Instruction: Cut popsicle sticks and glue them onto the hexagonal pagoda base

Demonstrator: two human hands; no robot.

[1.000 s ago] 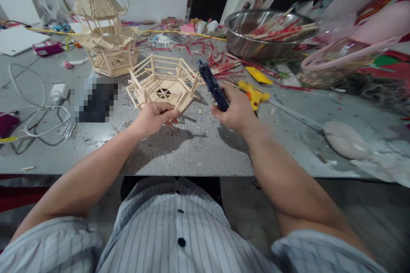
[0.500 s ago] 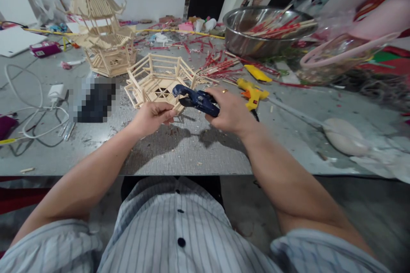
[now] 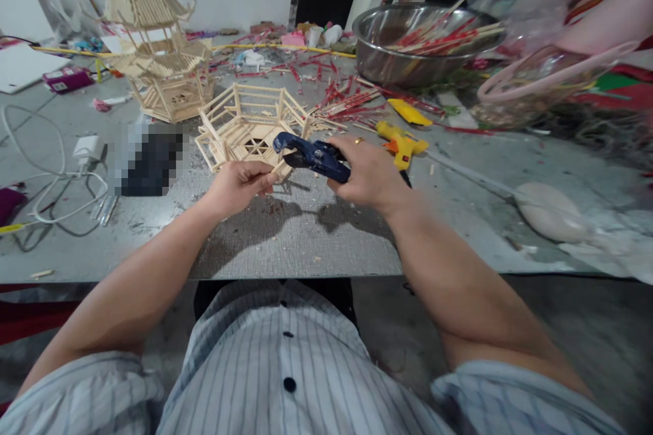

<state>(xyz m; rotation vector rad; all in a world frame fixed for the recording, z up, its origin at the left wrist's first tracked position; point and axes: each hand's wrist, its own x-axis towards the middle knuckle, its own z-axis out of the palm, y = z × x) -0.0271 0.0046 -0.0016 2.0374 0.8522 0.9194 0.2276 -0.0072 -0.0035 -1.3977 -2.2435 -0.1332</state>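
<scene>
My left hand (image 3: 239, 185) is closed, thumb and fingers pinching a thin wooden stick (image 3: 278, 168) at the near side of a hexagonal stick frame (image 3: 232, 139). Whether this stick is joined to the frame I cannot tell. In my right hand (image 3: 370, 173) is a pair of blue pruning shears (image 3: 319, 158), the fingers wrapped round the handles. The shears' jaws are at the stick's end, just right of my left fingertips. The frame has low railings and a spoked round opening in its floor; my left hand hides part of its front.
A stick-built pagoda (image 3: 163, 64) stands behind the frame at left. A yellow glue gun (image 3: 400, 143) lies right of my right hand. Beyond are a steel basin (image 3: 382, 58) of sticks and scattered red-tipped sticks (image 3: 352, 102). A white charger (image 3: 89, 151) with cables lies left.
The view has shifted slightly. Both hands, the stick and the shears keep almost the same positions relative to the frame.
</scene>
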